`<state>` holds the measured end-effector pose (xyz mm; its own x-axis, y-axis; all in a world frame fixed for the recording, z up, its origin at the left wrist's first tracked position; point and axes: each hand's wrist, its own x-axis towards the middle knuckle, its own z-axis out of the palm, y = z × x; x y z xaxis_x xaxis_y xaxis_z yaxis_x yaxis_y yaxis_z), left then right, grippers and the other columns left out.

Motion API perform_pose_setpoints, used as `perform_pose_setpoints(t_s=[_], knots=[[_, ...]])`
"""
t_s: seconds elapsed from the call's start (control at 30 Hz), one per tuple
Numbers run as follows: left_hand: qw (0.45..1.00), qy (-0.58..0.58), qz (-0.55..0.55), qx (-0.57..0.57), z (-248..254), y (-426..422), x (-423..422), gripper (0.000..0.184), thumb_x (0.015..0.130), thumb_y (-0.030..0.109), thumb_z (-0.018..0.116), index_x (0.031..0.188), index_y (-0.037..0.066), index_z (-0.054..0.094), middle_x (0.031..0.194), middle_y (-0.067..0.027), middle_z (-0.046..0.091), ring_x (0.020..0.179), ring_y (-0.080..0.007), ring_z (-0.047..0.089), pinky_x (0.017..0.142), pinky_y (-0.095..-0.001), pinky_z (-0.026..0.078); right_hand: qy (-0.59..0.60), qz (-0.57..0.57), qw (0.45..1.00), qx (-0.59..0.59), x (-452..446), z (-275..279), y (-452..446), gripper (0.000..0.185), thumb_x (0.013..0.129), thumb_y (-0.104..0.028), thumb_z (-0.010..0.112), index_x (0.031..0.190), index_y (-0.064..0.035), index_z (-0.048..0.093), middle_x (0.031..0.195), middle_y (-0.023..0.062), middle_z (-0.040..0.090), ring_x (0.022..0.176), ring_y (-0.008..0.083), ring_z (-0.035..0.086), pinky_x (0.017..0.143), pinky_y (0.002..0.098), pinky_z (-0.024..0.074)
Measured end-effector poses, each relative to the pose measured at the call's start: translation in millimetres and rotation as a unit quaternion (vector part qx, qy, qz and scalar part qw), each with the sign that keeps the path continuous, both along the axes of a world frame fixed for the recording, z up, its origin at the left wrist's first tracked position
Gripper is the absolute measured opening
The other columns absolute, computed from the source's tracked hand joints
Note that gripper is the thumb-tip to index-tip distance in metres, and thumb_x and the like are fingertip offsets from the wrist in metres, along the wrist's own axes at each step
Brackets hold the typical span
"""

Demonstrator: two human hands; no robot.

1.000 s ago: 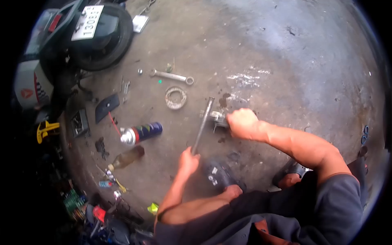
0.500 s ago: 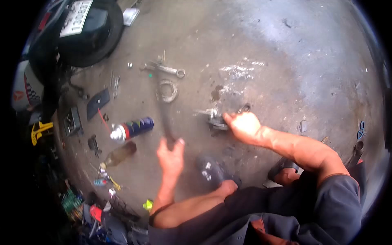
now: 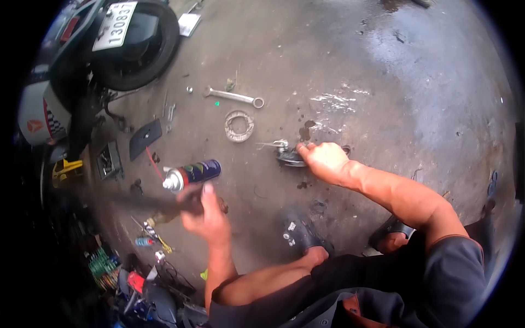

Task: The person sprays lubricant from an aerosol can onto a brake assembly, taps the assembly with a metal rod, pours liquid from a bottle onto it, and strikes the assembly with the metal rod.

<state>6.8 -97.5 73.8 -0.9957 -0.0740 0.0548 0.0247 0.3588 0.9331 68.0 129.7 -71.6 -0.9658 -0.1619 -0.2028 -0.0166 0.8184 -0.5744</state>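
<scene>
My right hand is closed round a brake plate, a dark round metal part with a small silvery lever arm sticking out leftward. It is held low over the floor; its far side is hidden by my fingers. My left hand grips one end of a long dark bar-like tool, smeared by motion, so its exact kind cannot be made out. The tool points left, passing just below a spray can lying on its side. A ring-shaped pair of brake shoes rests on the floor beyond both hands.
A combination wrench lies past the brake shoes. At upper left stands a motorbike wheel with a number plate. A dark flat panel, a small tray and scattered tools lie left. Wet patches mark the floor.
The tool in my left hand has swung from pointing away from me to pointing left, and that hand has shifted slightly left. My right hand still holds the brake plate. The view has shifted a little.
</scene>
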Motion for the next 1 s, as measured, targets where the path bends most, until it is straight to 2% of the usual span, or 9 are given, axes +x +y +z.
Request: perform_pose_setpoints(t_s=[0.1,0.17,0.4,0.5,0.57,0.83,0.87,0.93,1.0], knots=[[0.902,0.059,-0.125,-0.408,-129.5,-52.4,22.1,0.036,0.090,0.017,0.068,0.117,-0.007,0.060,0.093,-0.0208,0.071,0.088,-0.0361,0.069,0.082,-0.0429,0.054,0.021,0.002,1.000,-0.017,1.9,-6.0,-0.9,0.015,0.086,-0.008,0.054,0.098,0.0001,0.059,0.084,0.0184,0.070,0.078,0.0361,0.071,0.070,0.0452,0.0579],[0.798,-0.249,-0.210,-0.507,-158.3,-62.6,19.3,0.053,0.086,0.021,0.072,0.124,-0.013,0.056,0.101,-0.0265,0.070,0.097,-0.0373,0.069,0.090,-0.0431,0.051,-0.052,0.031,0.998,0.007,-16.8,8.7,2.1,0.022,0.086,-0.007,0.054,0.107,-0.0028,0.059,0.084,0.0193,0.069,0.080,0.0374,0.070,0.069,0.0466,0.0560],[0.998,0.052,-0.031,-0.021,8.9,28.2,-9.7,0.007,0.094,0.007,0.063,0.091,0.004,0.057,0.073,-0.0043,0.057,0.060,-0.0098,0.052,0.056,-0.0254,0.043,0.019,0.026,0.999,-0.010,4.7,-7.5,15.9,0.020,0.082,-0.010,0.056,0.101,-0.0036,0.058,0.086,0.0178,0.070,0.079,0.0368,0.070,0.068,0.0474,0.0566],[0.942,0.061,-0.141,-0.299,-107.0,-28.8,18.3,0.031,0.089,0.014,0.068,0.111,-0.005,0.058,0.084,-0.0199,0.066,0.079,-0.0309,0.065,0.075,-0.0404,0.053,0.053,0.011,0.998,-0.024,11.7,-10.8,17.0,0.022,0.082,-0.009,0.056,0.103,-0.0042,0.056,0.088,0.0163,0.069,0.077,0.0366,0.070,0.064,0.0471,0.0563],[0.805,-0.313,-0.242,-0.442,-152.6,-44.1,21.3,0.048,0.088,0.016,0.070,0.127,-0.009,0.056,0.111,-0.0295,0.067,0.109,-0.0392,0.066,0.094,-0.0388,0.050,0.052,0.033,0.998,0.000,8.9,-12.5,14.6,0.028,0.081,-0.012,0.059,0.108,-0.0050,0.055,0.091,0.0158,0.068,0.077,0.0361,0.069,0.061,0.0477,0.0553],[0.986,0.157,-0.026,0.049,-24.6,4.6,10.1,0.005,0.095,0.006,0.061,0.097,0.001,0.061,0.071,-0.0064,0.060,0.051,-0.0145,0.053,0.048,-0.0275,0.045,0.043,0.001,0.997,-0.056,15.6,-20.1,25.6,0.028,0.080,-0.010,0.060,0.107,-0.0063,0.054,0.089,0.0162,0.068,0.075,0.0383,0.068,0.065,0.0487,0.0547],[0.912,0.200,-0.133,-0.332,-78.6,-36.1,21.2,0.016,0.092,0.008,0.063,0.105,-0.001,0.062,0.081,-0.0146,0.067,0.065,-0.0232,0.065,0.060,-0.0356,0.053,0.035,0.004,0.998,-0.057,11.9,-16.5,23.8,0.026,0.080,-0.010,0.060,0.105,-0.0058,0.055,0.086,0.0161,0.068,0.075,0.0382,0.068,0.065,0.0485,0.0548],[0.821,-0.424,-0.217,-0.316,-134.3,-42.7,20.3,0.046,0.083,0.011,0.072,0.123,-0.008,0.059,0.110,-0.0302,0.067,0.110,-0.0391,0.064,0.096,-0.0469,0.047,0.021,0.014,0.998,-0.051,6.7,-9.0,21.8,0.022,0.080,-0.010,0.060,0.101,-0.0046,0.055,0.080,0.0160,0.068,0.075,0.0380,0.068,0.065,0.0481,0.0550],[0.886,-0.272,-0.166,-0.336,-119.6,-39.0,15.7,0.051,0.083,0.012,0.072,0.125,-0.012,0.056,0.107,-0.0264,0.069,0.109,-0.0367,0.064,0.096,-0.0454,0.048,0.041,0.017,0.998,-0.039,-1.1,-17.2,19.0,0.021,0.080,-0.012,0.060,0.100,-0.0044,0.056,0.078,0.0160,0.068,0.075,0.0386,0.068,0.065,0.0484,0.0548]])
